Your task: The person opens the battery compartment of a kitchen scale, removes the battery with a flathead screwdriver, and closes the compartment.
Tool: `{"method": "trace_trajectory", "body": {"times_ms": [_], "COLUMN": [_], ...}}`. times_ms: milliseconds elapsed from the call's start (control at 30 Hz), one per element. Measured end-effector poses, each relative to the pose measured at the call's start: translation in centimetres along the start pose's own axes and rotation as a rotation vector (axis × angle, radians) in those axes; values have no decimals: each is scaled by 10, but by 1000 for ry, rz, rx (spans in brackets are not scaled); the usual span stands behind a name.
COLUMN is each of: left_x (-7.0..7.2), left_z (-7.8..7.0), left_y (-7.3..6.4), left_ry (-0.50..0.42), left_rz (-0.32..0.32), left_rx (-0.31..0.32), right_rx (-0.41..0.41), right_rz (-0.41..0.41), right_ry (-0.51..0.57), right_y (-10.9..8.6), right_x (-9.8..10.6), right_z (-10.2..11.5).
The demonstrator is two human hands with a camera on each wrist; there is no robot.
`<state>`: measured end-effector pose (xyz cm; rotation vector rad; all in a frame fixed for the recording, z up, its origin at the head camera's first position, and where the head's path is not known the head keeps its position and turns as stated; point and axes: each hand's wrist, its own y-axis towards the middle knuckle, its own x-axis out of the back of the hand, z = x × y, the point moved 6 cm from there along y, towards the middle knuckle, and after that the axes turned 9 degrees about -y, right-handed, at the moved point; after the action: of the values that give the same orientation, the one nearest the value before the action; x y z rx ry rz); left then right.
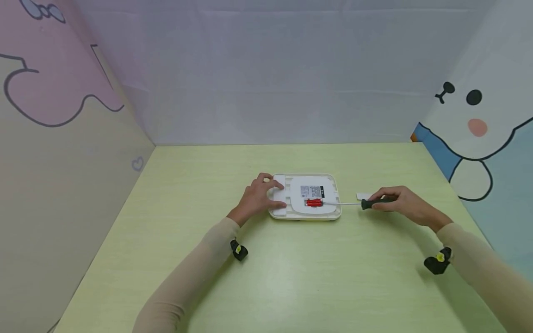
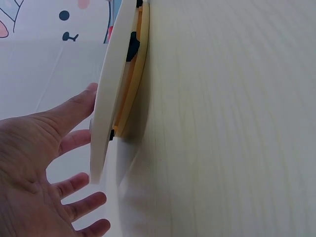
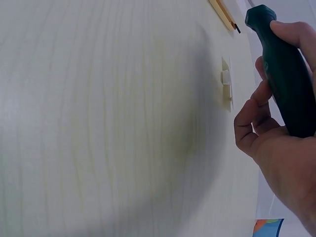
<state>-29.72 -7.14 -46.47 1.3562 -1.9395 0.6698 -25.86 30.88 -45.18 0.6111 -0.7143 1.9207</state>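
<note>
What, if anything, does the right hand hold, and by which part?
The right hand holds a screwdriver by its dark green handle.

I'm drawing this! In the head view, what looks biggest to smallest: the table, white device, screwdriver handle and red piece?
1. Table
2. White device
3. Screwdriver handle, partly hidden by the right-hand fingers
4. Red piece

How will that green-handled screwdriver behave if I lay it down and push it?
The screwdriver should stay stiff: its shaft looks metallic and straight. It's probably heavier at the thicker handle, whose roundish sides may let it roll.
</note>
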Motion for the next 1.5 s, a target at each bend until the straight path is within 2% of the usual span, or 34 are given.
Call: {"method": "trace_trajectory", "body": {"times_ms": [500, 767, 1133, 1267, 1500], "left_x": [2, 2, 3, 3, 2], "left_z": [1, 3, 0, -1, -2], "left_y": [0, 1, 1, 0, 0], "left_ry": [11, 7, -7, -5, -5], "left_rz": [4, 1, 2, 3, 11], "left_rx": [7, 3, -2, -2, 3], "right_rx": [3, -131, -338, -394, -429], "right_rz": [-36, -160, -488, -523, -509], "right_ry": [-10, -133, -189, -199, -262], "right_y": [-9, -13, -23, -25, -27], "right_x": [19, 46, 64, 65, 56], "right_z": [3, -14, -50, -60, -73]}}
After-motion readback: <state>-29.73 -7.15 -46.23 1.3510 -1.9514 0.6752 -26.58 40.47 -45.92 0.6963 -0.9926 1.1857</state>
